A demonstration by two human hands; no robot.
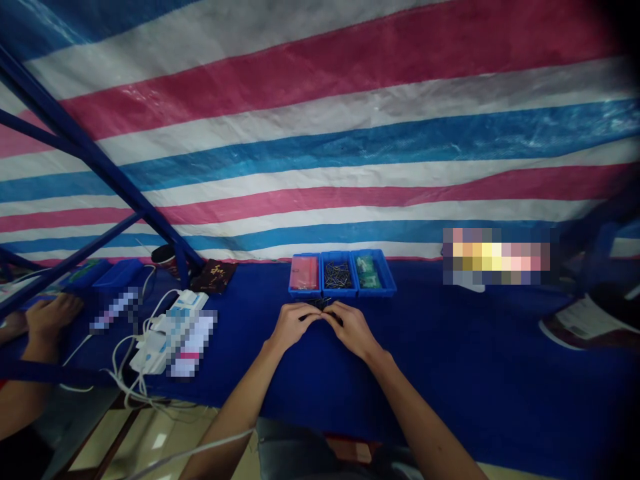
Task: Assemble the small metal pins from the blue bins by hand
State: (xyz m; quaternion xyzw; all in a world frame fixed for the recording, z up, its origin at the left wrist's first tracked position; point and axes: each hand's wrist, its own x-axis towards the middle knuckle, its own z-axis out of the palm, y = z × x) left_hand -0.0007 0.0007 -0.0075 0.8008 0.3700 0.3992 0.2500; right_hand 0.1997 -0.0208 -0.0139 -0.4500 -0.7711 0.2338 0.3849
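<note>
My left hand [294,325] and my right hand [351,327] meet over the blue tabletop, fingertips touching. The fingers of both are closed in a pinch; what they hold, if anything, is too small to make out. A few dark screw-like pieces [318,303] show just beyond the fingertips. Right behind my hands stand three small blue bins side by side. Pink plastic bags [304,272] fill the left bin [305,293]. Many dark screws or nails [338,275] lie in the middle bin [340,293]. Green packets [367,272] sit in the right bin [377,292].
White power strips [165,333] with tangled cables lie to the left, near a brown packet [220,276] and a dark cup [165,255]. Blue frame bars [100,157] cross the left side. Another person's hand [53,317] rests farther left. A large tub [575,327] stands right.
</note>
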